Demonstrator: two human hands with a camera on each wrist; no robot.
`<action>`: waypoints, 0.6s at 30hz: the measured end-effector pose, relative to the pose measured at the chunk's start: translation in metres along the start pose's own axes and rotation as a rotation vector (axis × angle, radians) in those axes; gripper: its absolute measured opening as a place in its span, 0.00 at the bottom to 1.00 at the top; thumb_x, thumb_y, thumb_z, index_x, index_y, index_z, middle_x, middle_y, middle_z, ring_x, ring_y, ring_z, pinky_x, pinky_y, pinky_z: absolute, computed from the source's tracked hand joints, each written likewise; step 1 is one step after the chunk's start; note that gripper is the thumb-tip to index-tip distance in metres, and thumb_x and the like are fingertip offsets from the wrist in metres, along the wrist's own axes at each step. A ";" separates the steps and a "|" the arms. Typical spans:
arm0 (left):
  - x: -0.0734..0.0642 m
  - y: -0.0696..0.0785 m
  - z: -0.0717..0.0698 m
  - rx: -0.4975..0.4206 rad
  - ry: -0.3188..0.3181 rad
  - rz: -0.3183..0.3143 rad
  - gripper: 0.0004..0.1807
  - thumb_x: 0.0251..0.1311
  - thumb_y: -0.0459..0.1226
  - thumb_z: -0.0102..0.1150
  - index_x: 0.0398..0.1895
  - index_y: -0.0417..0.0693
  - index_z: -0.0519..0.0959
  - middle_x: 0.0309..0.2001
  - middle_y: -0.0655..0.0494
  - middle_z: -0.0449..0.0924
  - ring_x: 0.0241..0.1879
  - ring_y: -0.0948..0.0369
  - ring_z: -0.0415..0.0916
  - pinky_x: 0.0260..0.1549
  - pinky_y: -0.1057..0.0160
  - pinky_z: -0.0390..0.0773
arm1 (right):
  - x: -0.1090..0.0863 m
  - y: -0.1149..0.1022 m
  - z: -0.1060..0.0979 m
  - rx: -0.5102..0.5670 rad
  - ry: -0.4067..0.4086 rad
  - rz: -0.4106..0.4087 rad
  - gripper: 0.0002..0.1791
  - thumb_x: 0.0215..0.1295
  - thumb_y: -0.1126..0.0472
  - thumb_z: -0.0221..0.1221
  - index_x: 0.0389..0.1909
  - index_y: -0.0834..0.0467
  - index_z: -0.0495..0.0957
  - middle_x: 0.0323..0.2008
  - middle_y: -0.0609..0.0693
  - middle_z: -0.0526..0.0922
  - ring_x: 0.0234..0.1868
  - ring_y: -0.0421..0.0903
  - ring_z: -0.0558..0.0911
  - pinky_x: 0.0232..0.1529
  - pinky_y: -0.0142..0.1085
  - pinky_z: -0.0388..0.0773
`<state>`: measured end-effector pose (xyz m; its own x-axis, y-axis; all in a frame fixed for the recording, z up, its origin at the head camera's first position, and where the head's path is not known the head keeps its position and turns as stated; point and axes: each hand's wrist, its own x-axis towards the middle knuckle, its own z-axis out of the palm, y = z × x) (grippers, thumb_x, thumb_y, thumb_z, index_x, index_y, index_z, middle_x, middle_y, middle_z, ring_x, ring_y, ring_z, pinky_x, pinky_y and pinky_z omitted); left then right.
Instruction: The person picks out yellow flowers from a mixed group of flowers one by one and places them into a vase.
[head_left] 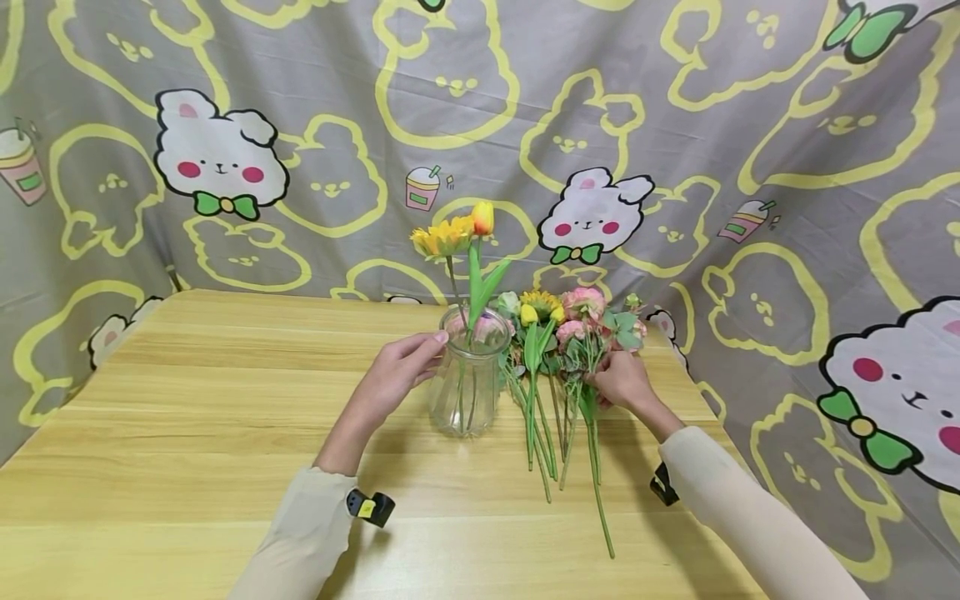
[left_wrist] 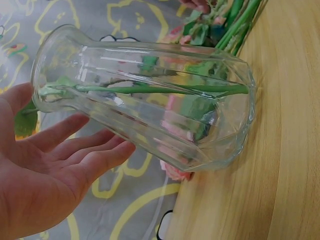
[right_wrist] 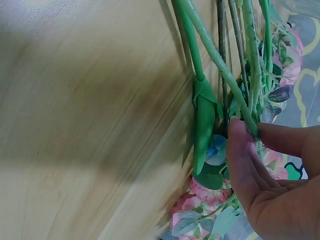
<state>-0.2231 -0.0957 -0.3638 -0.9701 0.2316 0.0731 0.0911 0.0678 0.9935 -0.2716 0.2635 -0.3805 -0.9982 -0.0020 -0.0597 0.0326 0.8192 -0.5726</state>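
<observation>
Left hand (head_left: pixel 397 367), its fingers loose and spread, touched the rim and side of a clear glass vase (head_left: pixel 447 400), which stood upright on the table (head_left: pixel 187 417) with a sunflower (head_left: pixel 441 240) and a tulip (head_left: pixel 483 218) in it. Across from it, the right hand (head_left: pixel 624 379) pinched a green stem (right_wrist: pixel 220 62) among pink and yellow flowers (head_left: pixel 583 304) lying just beside the vase.

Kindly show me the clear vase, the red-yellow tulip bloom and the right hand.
Clear vase (left_wrist: pixel 150 107): left wrist view, its side wall.
Red-yellow tulip bloom (head_left: pixel 483 219): head view, its petals.
Right hand (right_wrist: pixel 279 200): right wrist view, its middle.
</observation>
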 end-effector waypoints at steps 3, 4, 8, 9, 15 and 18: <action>0.000 0.000 0.000 -0.004 -0.001 0.001 0.35 0.74 0.57 0.52 0.69 0.38 0.72 0.67 0.41 0.74 0.67 0.47 0.73 0.66 0.55 0.77 | 0.000 -0.002 -0.003 -0.013 -0.018 0.017 0.22 0.70 0.61 0.62 0.15 0.58 0.71 0.16 0.57 0.82 0.20 0.53 0.86 0.30 0.47 0.90; 0.000 0.000 0.000 -0.007 -0.002 0.002 0.35 0.74 0.57 0.52 0.69 0.38 0.72 0.67 0.41 0.74 0.67 0.47 0.73 0.66 0.55 0.77 | 0.001 -0.003 -0.004 -0.018 -0.021 0.022 0.21 0.70 0.61 0.62 0.15 0.58 0.72 0.16 0.57 0.82 0.21 0.54 0.87 0.32 0.47 0.90; 0.001 -0.001 -0.001 -0.015 -0.009 0.005 0.35 0.74 0.57 0.52 0.69 0.37 0.72 0.68 0.40 0.73 0.68 0.47 0.73 0.66 0.55 0.77 | 0.003 -0.007 -0.011 -0.066 -0.001 0.013 0.22 0.71 0.58 0.61 0.15 0.58 0.72 0.14 0.55 0.81 0.24 0.57 0.87 0.38 0.50 0.88; 0.001 -0.001 -0.001 -0.015 -0.010 0.006 0.35 0.74 0.57 0.52 0.69 0.37 0.72 0.68 0.40 0.73 0.68 0.46 0.72 0.66 0.55 0.77 | 0.003 -0.008 -0.012 -0.073 0.015 0.003 0.22 0.71 0.58 0.62 0.15 0.57 0.72 0.13 0.54 0.80 0.24 0.57 0.87 0.40 0.51 0.88; 0.000 -0.001 -0.001 -0.013 -0.011 0.005 0.36 0.73 0.57 0.52 0.69 0.37 0.71 0.68 0.40 0.73 0.68 0.46 0.72 0.67 0.54 0.77 | 0.007 -0.017 -0.014 -0.077 0.074 -0.067 0.26 0.70 0.60 0.61 0.11 0.54 0.67 0.06 0.46 0.71 0.16 0.54 0.83 0.41 0.49 0.85; -0.001 -0.001 -0.001 -0.011 -0.012 0.002 0.36 0.74 0.57 0.51 0.69 0.38 0.71 0.68 0.41 0.73 0.68 0.46 0.72 0.67 0.54 0.77 | 0.007 -0.022 -0.012 -0.066 0.099 -0.079 0.19 0.71 0.61 0.59 0.18 0.58 0.70 0.11 0.47 0.73 0.15 0.49 0.80 0.36 0.44 0.82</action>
<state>-0.2228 -0.0969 -0.3653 -0.9670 0.2437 0.0743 0.0906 0.0565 0.9943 -0.2803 0.2519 -0.3583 -0.9977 -0.0144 0.0661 -0.0466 0.8547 -0.5169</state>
